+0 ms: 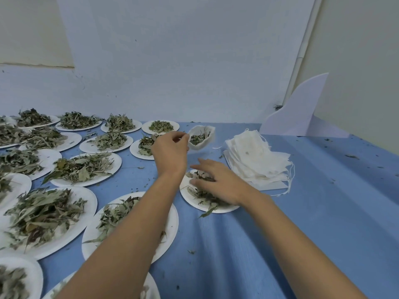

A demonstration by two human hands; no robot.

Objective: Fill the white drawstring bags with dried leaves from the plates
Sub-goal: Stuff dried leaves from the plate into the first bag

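The table (pixel 313 212) is split by job. Plates (pixel 73 140) heaped with leaves crowd its left half, and a stack (pixel 257 160) of flat bags lies right of centre, near the working hand. One plate (pixel 184 192) sits apart from the rest, just beside the stack, likely pulled close as the current supply.

The right hand (pixel 218 182) lies on this plate's leaves (pixel 205 196), fingers spread and not visibly closed on any (it is slightly blurred).

The left hand (pixel 170 149) pinches the rim of an open bag (pixel 201 138). It holds the bag off the table beyond the plate, mouth tilted towards the person so that leaves can be pushed in. Some are already inside.
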